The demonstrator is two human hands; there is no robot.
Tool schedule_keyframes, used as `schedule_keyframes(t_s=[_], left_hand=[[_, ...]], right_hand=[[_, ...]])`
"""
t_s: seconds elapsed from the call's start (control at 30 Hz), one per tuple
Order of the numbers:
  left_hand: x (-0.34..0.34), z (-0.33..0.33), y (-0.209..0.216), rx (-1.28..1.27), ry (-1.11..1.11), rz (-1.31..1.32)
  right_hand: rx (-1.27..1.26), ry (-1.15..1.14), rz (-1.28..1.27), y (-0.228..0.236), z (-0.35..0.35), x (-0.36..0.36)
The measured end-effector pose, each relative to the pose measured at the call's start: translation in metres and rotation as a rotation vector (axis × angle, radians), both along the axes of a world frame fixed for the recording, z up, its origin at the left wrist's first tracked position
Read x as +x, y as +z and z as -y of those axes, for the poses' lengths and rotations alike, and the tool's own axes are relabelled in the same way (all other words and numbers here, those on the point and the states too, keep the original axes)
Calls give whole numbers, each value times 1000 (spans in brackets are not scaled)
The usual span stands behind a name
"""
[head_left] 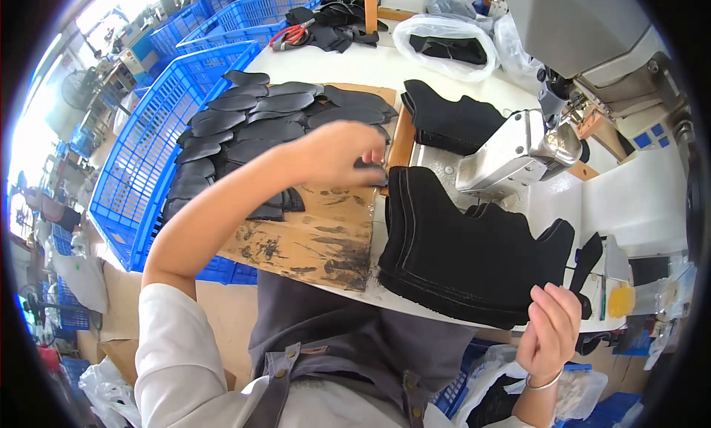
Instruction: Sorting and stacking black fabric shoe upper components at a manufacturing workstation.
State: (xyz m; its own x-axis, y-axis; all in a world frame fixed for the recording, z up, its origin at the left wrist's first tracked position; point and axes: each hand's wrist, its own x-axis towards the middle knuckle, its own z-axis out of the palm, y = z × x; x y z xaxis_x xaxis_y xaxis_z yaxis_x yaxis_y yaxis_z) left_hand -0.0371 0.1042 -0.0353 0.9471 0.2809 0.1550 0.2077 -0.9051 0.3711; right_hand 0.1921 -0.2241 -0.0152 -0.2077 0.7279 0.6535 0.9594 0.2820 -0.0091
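My left hand [342, 155] reaches across the cardboard sheet [311, 246], its thumb and fingers closed around a small black piece [368, 163] that is partly hidden. To the left of it, many curved black leather-like pieces [268, 130] lie in overlapping rows on the cardboard. A stack of black fabric cut-outs [474, 243] with stitched edges sits in front of the machine arm, at the table's near edge. By the lower right corner of that stack is my right hand [552, 324], its fingers extended and thumb apart, with nothing visible in it.
Behind the stack stands a sewing machine's metal arm [511, 157], with another black stack [455, 120] beyond it. Blue plastic crates [148, 161] line the left side. At the back lie black scraps with red-handled scissors [292, 35] and an open plastic bag [444, 46].
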Motion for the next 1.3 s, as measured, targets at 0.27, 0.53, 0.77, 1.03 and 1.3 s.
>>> schedule_keyframes(t_s=[0.27,0.53,0.77,1.03,1.3], left_hand=[[-15,11,-27,340,194,165],[-30,44,83,-817,201,911],[27,126,89,-1131,-92,717],[40,120,67,-1236,79,139],[60,129,62,-514,33,-102]], right_hand=[[-13,71,-23,0,-11,-10],[-172,83,-489,30,-37,-21],[-440,480,-1466,40,-81,-44],[-840,88,-980,56,-54,6],[-896,-8,-740,50,-65,19]])
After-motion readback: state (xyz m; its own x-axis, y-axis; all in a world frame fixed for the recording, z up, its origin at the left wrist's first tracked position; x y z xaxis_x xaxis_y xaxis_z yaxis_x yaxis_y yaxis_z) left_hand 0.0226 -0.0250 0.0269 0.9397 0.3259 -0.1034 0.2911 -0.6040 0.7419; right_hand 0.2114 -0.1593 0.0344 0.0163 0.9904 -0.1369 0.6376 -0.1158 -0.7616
